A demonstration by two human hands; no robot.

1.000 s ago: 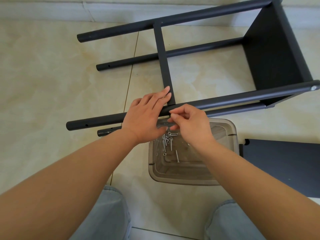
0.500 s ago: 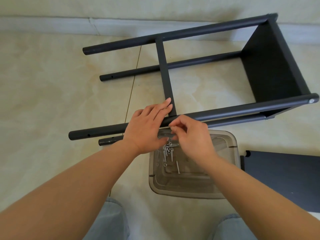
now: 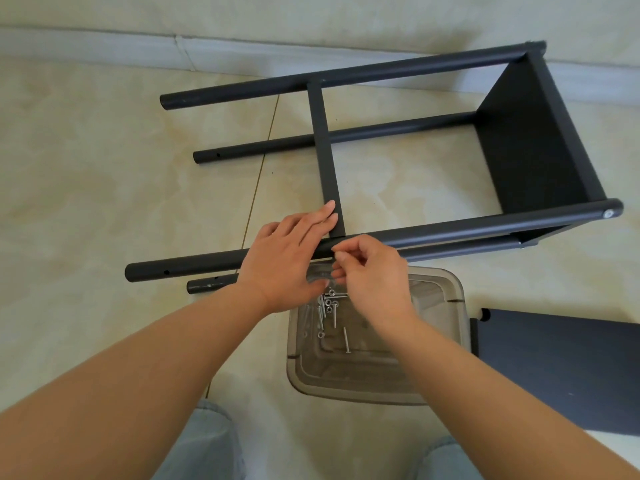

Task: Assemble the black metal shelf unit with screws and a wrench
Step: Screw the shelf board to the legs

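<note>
Shelf frame (image 3: 533,140) lies on its side on tile floor (image 3: 86,185), black, four round posts w/ one panel fixed at far right end. Landmark = near upper post (image 3: 450,228).

L hand (image 3: 287,258) draped over that post, fingers straight and flat, tips touching the flat crossbar (image 3: 325,150) where it meets the post. Grip relaxed, not curled round anything.

R hand (image 3: 372,271) just beside L hand, at post's near side, thumb and forefinger pressed together at the tips. Pinching something small there; can't tell what, too small.

Clear plastic tub (image 3: 446,296) on floor just below the post, under both hands. Loose screws (image 3: 329,306) in its upper-left corner, one lying apart.

Loose black shelf panel (image 3: 554,368) flat on floor, right of tub, below post.

Grey trouser knees (image 3: 204,445) at bottom edge.

No readable labels, brands or writing anywhere.
</note>
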